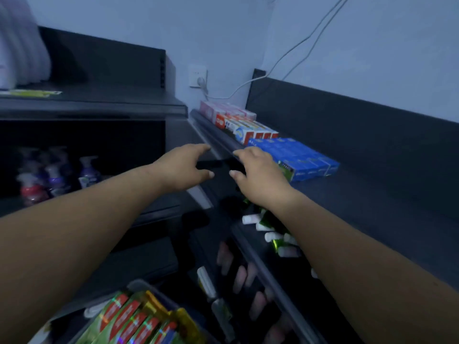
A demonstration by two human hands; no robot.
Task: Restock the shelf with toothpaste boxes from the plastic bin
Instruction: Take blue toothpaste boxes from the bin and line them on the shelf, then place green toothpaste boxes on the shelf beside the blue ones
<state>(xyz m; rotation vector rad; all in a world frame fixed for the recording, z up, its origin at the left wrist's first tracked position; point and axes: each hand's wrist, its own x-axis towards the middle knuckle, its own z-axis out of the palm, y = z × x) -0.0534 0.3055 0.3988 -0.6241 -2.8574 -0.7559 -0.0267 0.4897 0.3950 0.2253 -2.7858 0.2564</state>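
Fingers of the left hand and the right hand are loosely spread and slightly curved, gripping nothing visible, at the front edge of the shelf mid-frame. The right hand sits just beside the blue boxes, probably to square that row. Three groups lie side by side on the shelf: pink boxes, red-and-white boxes and the blue ones. At the bottom left, the plastic bin shows at least five green-and-red boxes waiting to be shelved.
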